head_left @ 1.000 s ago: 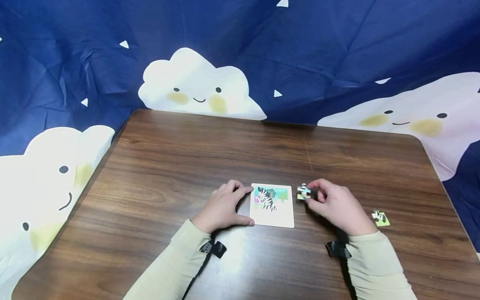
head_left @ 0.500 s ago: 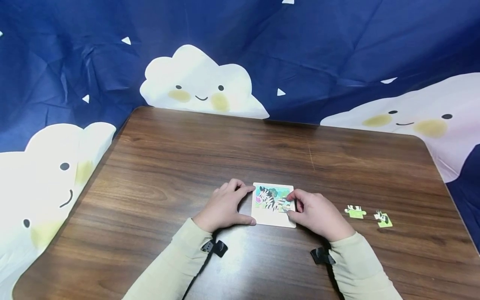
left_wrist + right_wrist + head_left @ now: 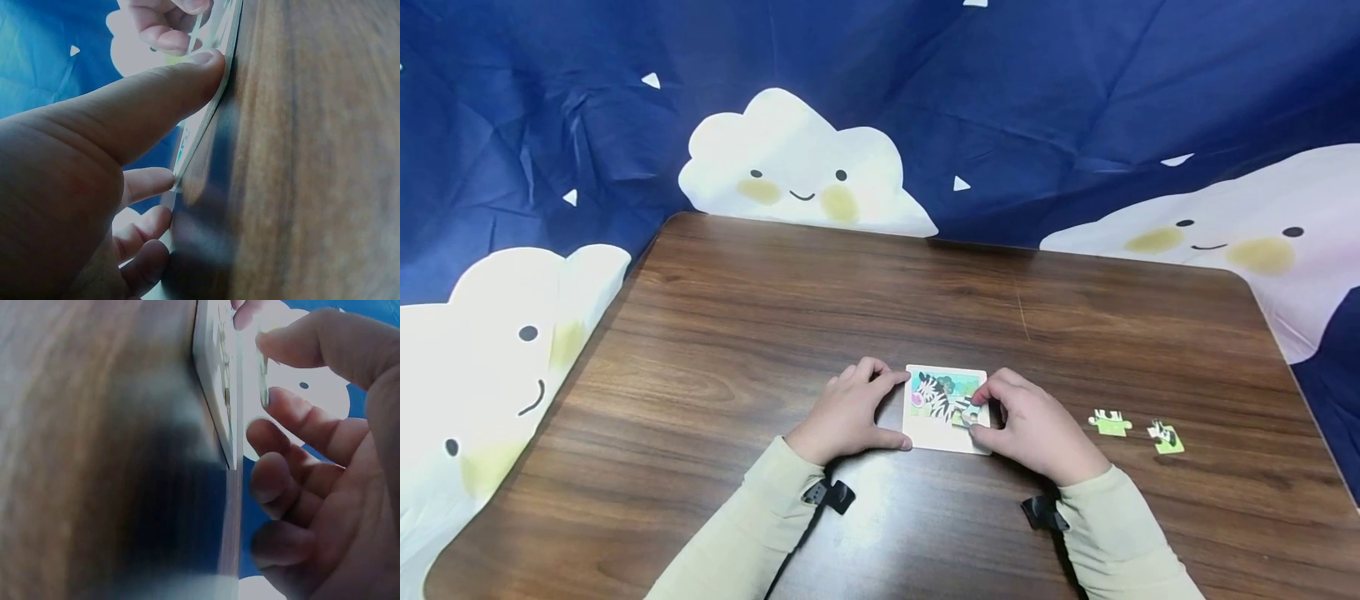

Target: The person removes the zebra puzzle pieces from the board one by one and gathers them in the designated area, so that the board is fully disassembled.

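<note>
A square white puzzle board (image 3: 943, 437) with a partly assembled zebra picture lies on the wooden table. My left hand (image 3: 842, 412) rests at its left edge, thumb at the lower corner and index finger at the upper one; the left wrist view shows the thumb (image 3: 200, 62) against the rim. Between thumb and index finger my right hand (image 3: 1037, 429) pinches a puzzle piece (image 3: 964, 414) over the right part of the picture. In the right wrist view that puzzle piece (image 3: 264, 378) hangs a little above the board (image 3: 209, 369), the other fingers loosely curled.
Two loose puzzle pieces lie to the right of my right hand: a green-and-white puzzle piece (image 3: 1110, 423) and a puzzle piece with black, white and green (image 3: 1166, 437). A blue curtain (image 3: 985, 117) with cloud prints hangs behind the brown table (image 3: 820, 283).
My right hand has carried the puzzle piece leftward from beside the board to over its picture, uncovering a loose piece. Lately the held piece has shifted slightly left. My left hand stays at the board.
</note>
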The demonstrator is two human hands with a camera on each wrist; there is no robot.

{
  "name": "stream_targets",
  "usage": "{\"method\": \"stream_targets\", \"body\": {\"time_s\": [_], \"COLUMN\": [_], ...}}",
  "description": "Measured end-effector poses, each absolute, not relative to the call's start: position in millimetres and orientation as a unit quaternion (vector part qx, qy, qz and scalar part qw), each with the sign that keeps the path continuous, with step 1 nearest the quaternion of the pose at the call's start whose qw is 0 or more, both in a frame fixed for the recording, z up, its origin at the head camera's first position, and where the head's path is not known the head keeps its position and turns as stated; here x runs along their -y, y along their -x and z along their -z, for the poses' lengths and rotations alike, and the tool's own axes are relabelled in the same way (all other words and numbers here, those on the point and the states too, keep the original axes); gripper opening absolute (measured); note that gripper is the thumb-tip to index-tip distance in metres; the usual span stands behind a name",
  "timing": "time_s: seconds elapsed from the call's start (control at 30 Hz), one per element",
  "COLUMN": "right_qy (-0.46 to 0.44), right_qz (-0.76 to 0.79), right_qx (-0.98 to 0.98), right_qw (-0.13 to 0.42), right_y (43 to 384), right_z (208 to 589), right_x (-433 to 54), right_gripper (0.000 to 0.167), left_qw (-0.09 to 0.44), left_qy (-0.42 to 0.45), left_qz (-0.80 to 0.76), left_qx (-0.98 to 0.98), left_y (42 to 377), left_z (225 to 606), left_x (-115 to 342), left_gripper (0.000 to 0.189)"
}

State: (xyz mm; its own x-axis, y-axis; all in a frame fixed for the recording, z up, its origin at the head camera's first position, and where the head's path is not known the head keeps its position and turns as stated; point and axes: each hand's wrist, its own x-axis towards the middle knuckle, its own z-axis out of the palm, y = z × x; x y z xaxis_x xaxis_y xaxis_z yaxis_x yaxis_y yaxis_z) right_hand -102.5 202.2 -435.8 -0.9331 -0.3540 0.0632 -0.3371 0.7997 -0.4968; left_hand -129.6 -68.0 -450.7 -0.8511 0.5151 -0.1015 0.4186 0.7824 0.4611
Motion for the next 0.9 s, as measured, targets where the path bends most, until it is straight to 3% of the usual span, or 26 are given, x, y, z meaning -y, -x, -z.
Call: {"method": "stream_targets", "body": {"time_s": [0.4, 0.9], "right_qy": [0.160, 0.227], "right_qz": [0.236, 0.243], "right_qx": [-0.958, -0.943], "right_qw": [0.031, 0.012], "right_y": [102.2, 92.8], "right_z": [433.4, 437.7], "right_x": [-199.5, -173.2], "right_gripper": [0.026, 0.023], "left_qw": [0.113, 0.115], "left_qy": [-0.247, -0.249], "left_qz": [-0.216, -0.219], "left_qx": [-0.938, -0.937], "left_y": [130.7, 131.4], "left_z": [449.6, 451.5], "left_x": [67.9, 68.5], "left_gripper": [0.092, 0.093]}}
